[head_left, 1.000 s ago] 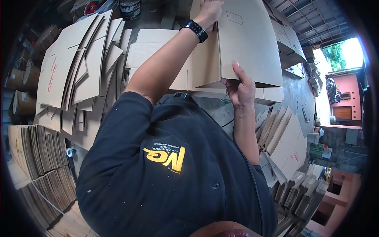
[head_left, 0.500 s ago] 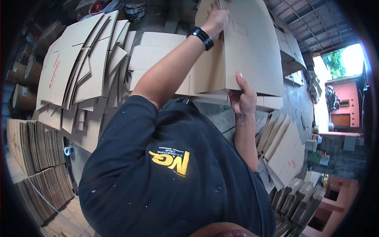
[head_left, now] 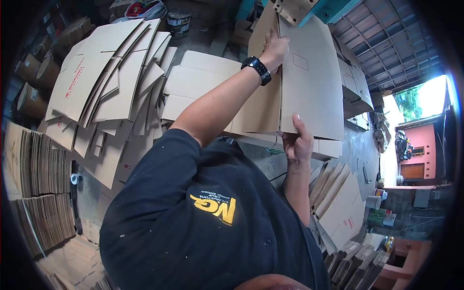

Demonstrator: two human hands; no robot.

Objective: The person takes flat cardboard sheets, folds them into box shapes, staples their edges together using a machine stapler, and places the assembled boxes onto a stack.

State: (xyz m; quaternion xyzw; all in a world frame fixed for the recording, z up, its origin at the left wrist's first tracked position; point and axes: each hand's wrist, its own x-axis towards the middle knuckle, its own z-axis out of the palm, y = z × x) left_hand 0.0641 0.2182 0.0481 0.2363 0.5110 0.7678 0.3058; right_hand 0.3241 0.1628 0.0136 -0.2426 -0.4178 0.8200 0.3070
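Directly below the camera, the dark button-front shirt (head_left: 193, 227) with a yellow chest logo fills the foreground. Ahead of it, the right hand (head_left: 298, 142) grasps the near edge of a folded brown cardboard carton (head_left: 316, 99), thumb flat on the outer panel, remaining fingers tucked under and partly hidden. Farther along, the left hand (head_left: 276, 51), wearing a black wristwatch (head_left: 256, 70), is closed on the carton's long edge; its exact fingertip contact is obscured. To the left, printed brown cardboard blanks (head_left: 84, 72) lean in loose overlap. At the carton's far end sits a perforated silver metal plate (head_left: 293, 9) on a teal metal machine (head_left: 336, 8); contact cannot be confirmed.

Assessed risks: uneven pull between hands could skew the long edge; reaching toward the plate could pinch left-hand fingers.
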